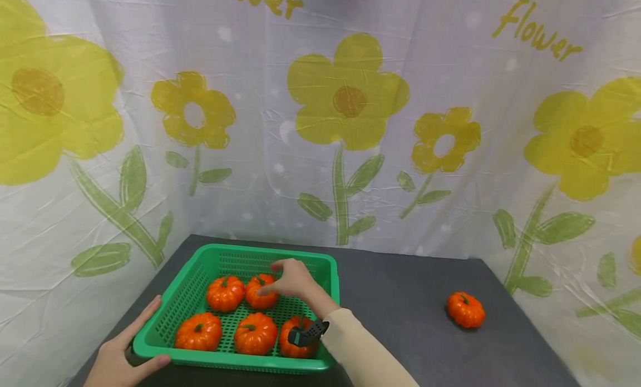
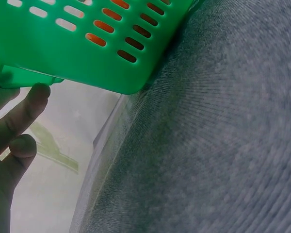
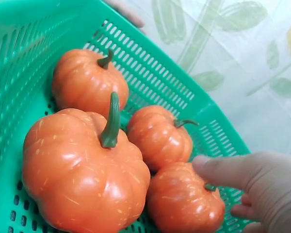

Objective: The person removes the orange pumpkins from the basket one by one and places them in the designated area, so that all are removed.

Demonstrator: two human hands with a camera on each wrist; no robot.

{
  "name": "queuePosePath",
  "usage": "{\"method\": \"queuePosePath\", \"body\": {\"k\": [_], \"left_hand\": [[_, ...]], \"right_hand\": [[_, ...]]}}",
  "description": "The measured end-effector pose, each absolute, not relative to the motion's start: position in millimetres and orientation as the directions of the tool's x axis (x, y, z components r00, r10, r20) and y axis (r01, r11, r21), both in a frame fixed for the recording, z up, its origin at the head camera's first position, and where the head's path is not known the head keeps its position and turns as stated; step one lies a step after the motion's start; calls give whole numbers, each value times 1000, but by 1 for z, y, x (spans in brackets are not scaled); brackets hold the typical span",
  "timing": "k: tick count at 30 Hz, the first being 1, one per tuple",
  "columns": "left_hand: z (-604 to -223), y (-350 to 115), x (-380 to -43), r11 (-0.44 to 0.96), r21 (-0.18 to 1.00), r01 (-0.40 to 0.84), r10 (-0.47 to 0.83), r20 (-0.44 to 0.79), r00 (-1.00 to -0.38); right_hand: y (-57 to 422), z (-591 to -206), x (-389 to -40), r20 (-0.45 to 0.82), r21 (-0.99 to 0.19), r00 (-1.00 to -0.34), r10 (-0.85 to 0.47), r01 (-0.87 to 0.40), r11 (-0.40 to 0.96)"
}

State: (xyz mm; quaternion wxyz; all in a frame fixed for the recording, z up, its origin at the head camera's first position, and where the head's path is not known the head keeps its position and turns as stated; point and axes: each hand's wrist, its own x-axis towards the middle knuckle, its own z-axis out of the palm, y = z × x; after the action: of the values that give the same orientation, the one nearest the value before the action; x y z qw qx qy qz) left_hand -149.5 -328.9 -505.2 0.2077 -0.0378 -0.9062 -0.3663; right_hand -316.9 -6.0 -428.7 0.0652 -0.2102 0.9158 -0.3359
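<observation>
A green perforated plastic basket (image 1: 230, 360) holds several small orange pumpkins with green stems. My left hand (image 1: 118, 353) grips its front left corner, with the thumb at the front rim and the fingers along the left side. In the left wrist view, fingertips (image 2: 39, 92) meet the rim from outside. My right hand (image 1: 296, 280) is inside the basket, thumb and fingers spread apart over the back middle pumpkin (image 1: 254, 301). The right wrist view puts the thumb (image 3: 223, 170) right at that pumpkin's top; the other fingers are partly hidden.
Another orange pumpkin (image 1: 466, 310) lies apart on the dark tabletop (image 1: 390, 314) at the right. A pale curtain (image 1: 260, 198) with painted yellow flowers closes off the back and sides. Beneath the right wrist's dark band (image 1: 307, 334) sits the front right pumpkin (image 1: 290, 348), partly covered.
</observation>
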Motion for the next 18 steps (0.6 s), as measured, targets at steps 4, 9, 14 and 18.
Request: {"method": "queuePosePath", "body": {"k": [4, 9, 14, 18], "left_hand": [[-505, -330, -149, 728, 645, 233, -80, 417, -906], [-505, -331, -150, 739, 638, 215, -82, 403, -912], [-506, -331, -150, 737, 641, 214, -81, 398, -914], [-507, -331, -150, 737, 642, 210, -84, 395, -915]], "right_hand": [[-7, -429, -315, -3, -607, -901, -433, -343, 717], [-11, -429, -314, -42, -568, -903, -427, -330, 754], [-15, -431, -314, -70, -527, -905, -420, -324, 786], [-17, -432, -314, -95, -511, -905, -414, -313, 801]]}}
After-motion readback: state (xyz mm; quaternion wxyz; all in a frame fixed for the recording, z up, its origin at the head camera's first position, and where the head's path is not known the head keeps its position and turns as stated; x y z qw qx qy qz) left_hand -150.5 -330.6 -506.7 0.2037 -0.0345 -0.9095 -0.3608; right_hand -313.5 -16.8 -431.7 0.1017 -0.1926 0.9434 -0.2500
